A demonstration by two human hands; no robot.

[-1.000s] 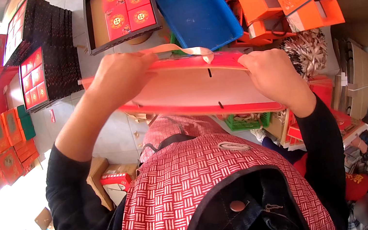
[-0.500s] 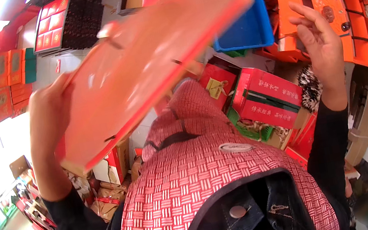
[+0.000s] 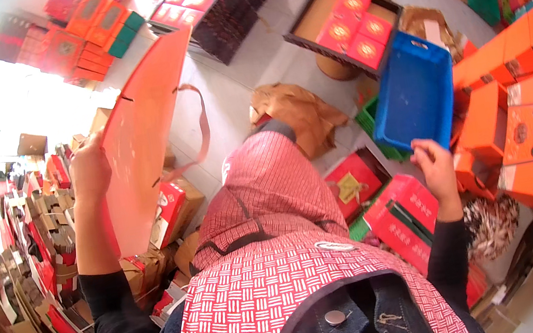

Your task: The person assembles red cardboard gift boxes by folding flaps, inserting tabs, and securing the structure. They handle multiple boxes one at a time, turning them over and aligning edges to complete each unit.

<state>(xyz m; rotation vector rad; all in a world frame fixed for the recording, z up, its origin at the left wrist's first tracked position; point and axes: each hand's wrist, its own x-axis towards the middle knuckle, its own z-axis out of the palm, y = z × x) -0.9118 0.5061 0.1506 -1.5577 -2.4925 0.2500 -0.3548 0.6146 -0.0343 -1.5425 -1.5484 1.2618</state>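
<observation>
At ten o'clock, the left hand (image 3: 90,170) grips the pink-orange panel (image 3: 136,154) by its outer edge, probably to keep its loose ribbon (image 3: 204,124) off the apron (image 3: 256,268), while the right hand (image 3: 437,173), half-curled and apparently empty, hovers at three.

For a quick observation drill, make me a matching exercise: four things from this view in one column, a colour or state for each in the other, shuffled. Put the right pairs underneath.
Column one:
1. Left hand
2. Right hand
3. Open plastic tray
4. Apron

Column two:
A. Nothing visible in its grasp
B. Red with a white pattern
C. Gripping a pinkish-orange panel
D. Blue

Right pairs: 1-C; 2-A; 3-D; 4-B
</observation>
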